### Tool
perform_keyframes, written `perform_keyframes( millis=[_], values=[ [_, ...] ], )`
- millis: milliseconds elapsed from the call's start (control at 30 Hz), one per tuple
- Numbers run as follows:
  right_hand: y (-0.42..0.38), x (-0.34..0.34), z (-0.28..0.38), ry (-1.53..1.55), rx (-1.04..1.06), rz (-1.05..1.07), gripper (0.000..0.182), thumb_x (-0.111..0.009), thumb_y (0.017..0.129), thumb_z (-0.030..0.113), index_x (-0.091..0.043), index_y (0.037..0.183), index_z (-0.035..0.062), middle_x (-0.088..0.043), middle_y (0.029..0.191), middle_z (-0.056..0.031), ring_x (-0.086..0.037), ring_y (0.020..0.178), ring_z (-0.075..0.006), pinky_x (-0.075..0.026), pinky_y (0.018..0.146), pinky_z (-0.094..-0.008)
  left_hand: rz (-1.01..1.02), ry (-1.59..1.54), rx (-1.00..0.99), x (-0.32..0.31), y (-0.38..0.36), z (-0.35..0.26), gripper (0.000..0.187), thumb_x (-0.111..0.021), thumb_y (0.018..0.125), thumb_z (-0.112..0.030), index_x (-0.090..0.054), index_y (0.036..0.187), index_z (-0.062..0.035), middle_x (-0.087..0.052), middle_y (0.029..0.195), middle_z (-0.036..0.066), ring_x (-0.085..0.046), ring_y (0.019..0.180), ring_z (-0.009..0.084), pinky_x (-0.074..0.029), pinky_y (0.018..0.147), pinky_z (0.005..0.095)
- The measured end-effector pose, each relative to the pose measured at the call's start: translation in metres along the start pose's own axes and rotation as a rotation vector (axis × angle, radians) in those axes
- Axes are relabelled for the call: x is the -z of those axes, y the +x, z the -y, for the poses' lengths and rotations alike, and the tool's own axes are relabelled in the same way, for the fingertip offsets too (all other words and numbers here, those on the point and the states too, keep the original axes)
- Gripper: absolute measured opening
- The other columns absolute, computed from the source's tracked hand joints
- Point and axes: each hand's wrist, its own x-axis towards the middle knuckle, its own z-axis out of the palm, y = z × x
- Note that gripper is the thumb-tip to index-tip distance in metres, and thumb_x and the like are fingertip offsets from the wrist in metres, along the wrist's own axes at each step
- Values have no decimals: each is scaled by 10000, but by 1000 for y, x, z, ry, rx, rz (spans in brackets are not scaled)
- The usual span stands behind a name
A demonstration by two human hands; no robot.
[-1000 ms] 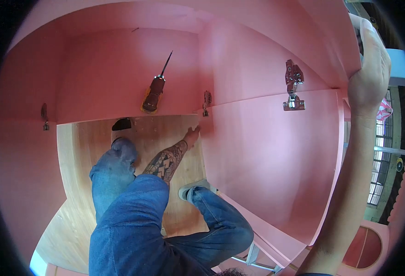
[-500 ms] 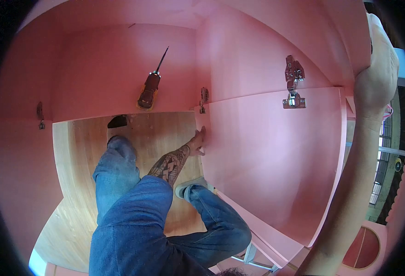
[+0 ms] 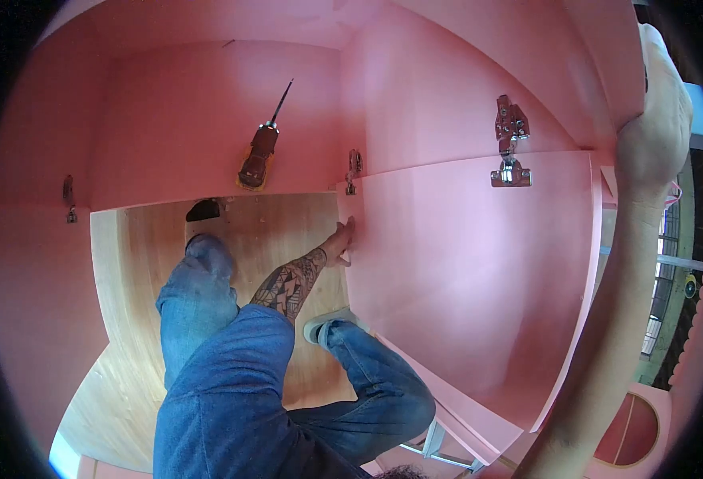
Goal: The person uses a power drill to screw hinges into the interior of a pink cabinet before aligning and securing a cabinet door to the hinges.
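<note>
My left hand (image 3: 338, 243), at the end of a tattooed forearm with a blue sleeve, is closed on the left edge of a pink door panel (image 3: 463, 279). Its fingertips are partly hidden by that edge. Up at the far right, my right hand (image 3: 656, 120) wraps around the edge of a pink cabinet board (image 3: 619, 76), fingers mostly out of sight. Two metal hinges, a large one (image 3: 511, 144) and a smaller one (image 3: 353, 172), sit along the door panel's upper edge. A dark and yellow drill-like tool (image 3: 257, 160) with a long bit lies on the pink surface.
Another hinge (image 3: 69, 199) is fixed on the left pink wall. My legs in jeans (image 3: 196, 287) are over a wood-grain board (image 3: 140, 279), which has a dark cutout (image 3: 203, 210). A small thin dark piece (image 3: 228, 43) lies near the back. Metal rails (image 3: 439, 443) show below the door panel.
My left forearm and sleeve have shifted slightly left, and my left knee too. Both hands keep their places on the pink panels. The tool has not moved.
</note>
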Motion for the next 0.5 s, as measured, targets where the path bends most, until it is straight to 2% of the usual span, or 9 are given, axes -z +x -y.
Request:
perform_keyframes(
  millis=[33,67,133,367,433,467,500],
  values=[
    [-1,-2,-1,-179,137,-62,308,-513,1072,107,-665,1311,-13,-743,1164,-162,-718,1073,-306,-578,915,-397,-12,-8,2,-5,-2,1,1144,-377,942,-868,282,1635,-241,-125,1741,86,-246,1584,339,-279,1160,756],
    [-1,-1,0,-179,141,-55,308,-513,1072,107,-665,1311,-13,-743,1164,-162,-718,1073,-306,-578,915,-397,-6,-12,5,-7,-3,2,1144,-377,942,-868,282,1635,-241,-125,1741,86,-246,1584,339,-279,1160,756],
    [0,-3,2,-89,74,-45,311,-494,1078,114,-668,1305,-8,-741,1163,-158,-715,1070,-304,-574,918,-400,39,-19,-4,-5,-7,1,1155,-384,939,-870,296,1628,-242,-84,1754,81,-193,1605,335,-271,1161,761],
    [-2,-5,8,181,-154,-40,333,-439,1094,134,-678,1288,5,-736,1159,-144,-705,1059,-299,-563,928,-409,25,-73,22,-8,-10,0,1137,-396,944,-858,286,1632,-262,-85,1752,90,-114,1626,330,-216,1183,763],
    [-5,-11,-7,-237,151,-145,395,-383,1105,202,-697,1265,22,-735,1136,-136,-700,1027,-286,-557,926,-392,58,-38,14,-7,-11,0,1127,-393,948,-851,282,1634,-264,-85,1750,92,-164,1610,330,-212,1193,753],
    [-4,-10,-4,-237,152,-144,395,-383,1105,202,-697,1265,22,-735,1136,-136,-700,1027,-286,-557,926,-392,59,-39,15,-6,-9,1,1127,-393,948,-851,282,1634,-264,-85,1750,92,-164,1610,330,-212,1193,753],
    [-3,-9,1,-34,-16,-98,416,-371,1107,229,-700,1263,26,-735,1138,-139,-700,1026,-280,-559,927,-383,56,-48,16,-5,-7,2,1119,-387,949,-851,269,1640,-263,-86,1751,93,-181,1604,332,-217,1194,749]
  ],
)
